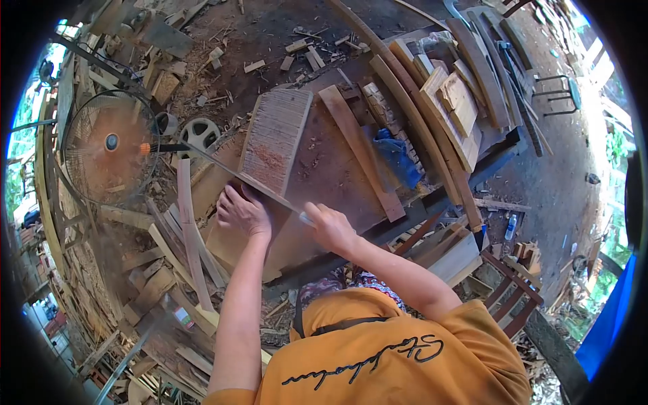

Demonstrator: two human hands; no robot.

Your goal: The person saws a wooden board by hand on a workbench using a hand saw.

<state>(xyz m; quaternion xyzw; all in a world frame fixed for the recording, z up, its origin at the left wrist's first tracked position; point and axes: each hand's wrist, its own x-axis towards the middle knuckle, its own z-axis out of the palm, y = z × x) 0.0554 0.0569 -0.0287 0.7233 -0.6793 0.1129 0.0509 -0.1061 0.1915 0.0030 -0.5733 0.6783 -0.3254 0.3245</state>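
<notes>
My right hand is closed round the pale handle of a long thin-bladed hand tool. Its narrow blade runs up and left from my fist, past the near end of a ridged wooden board with reddish sawdust on it. Just below the blade, my left hand grips a dark brown piece of wood with bent fingers, the thumb close to the blade. Most of that piece is hidden under the hand. Both hands are over a brown, dusty work surface.
A fan spins at the left, near a pale spoked wheel. To the right lie a reddish plank, a blue plastic bag and long curved wood strips. Loose boards lean at the left; wood scraps litter the ground beyond.
</notes>
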